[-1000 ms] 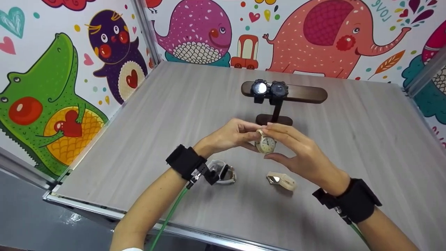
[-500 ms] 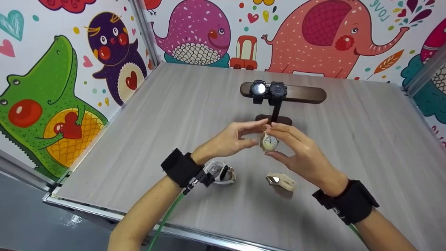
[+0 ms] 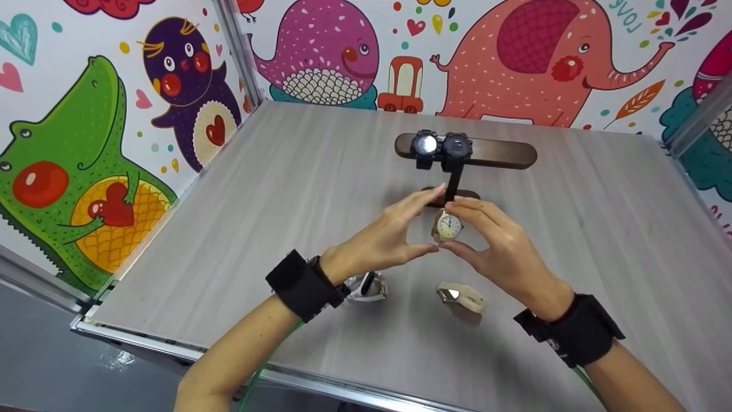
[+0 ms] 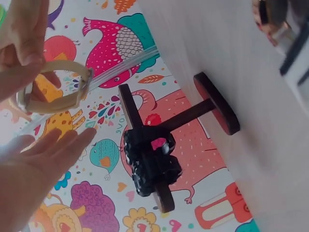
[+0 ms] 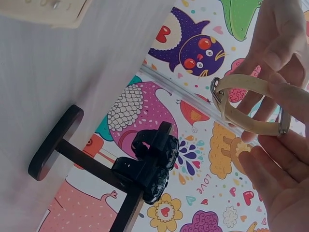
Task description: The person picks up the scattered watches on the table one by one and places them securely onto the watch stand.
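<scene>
A cream-strapped wristwatch (image 3: pixel 449 226) with a round pale dial is held up over the table, dial toward the head camera. My right hand (image 3: pixel 509 252) pinches it between thumb and fingertips. In the right wrist view its strap (image 5: pixel 246 81) forms a closed loop, with a metal buckle (image 5: pixel 217 93) at one end. My left hand (image 3: pixel 380 240) is just left of the watch, its fingers extended and thumb apart, fingertips close to the strap. Behind the hands stands a dark brown watch stand (image 3: pixel 503 153), carrying two black watches (image 3: pixel 457 146) on the left half of its bar.
On the table (image 3: pixel 286 171) near me lie a second cream watch (image 3: pixel 466 297) and a white watch (image 3: pixel 372 289), partly hidden by my left wristband (image 3: pixel 303 286). Printed cartoon walls (image 3: pixel 320 51) border the back and left side. A metal edge (image 3: pixel 343 389) runs along the front.
My left fingers have let go of the watch and spread apart beside it. My right hand has shifted the watch slightly right and away from me, turning its dial more upright.
</scene>
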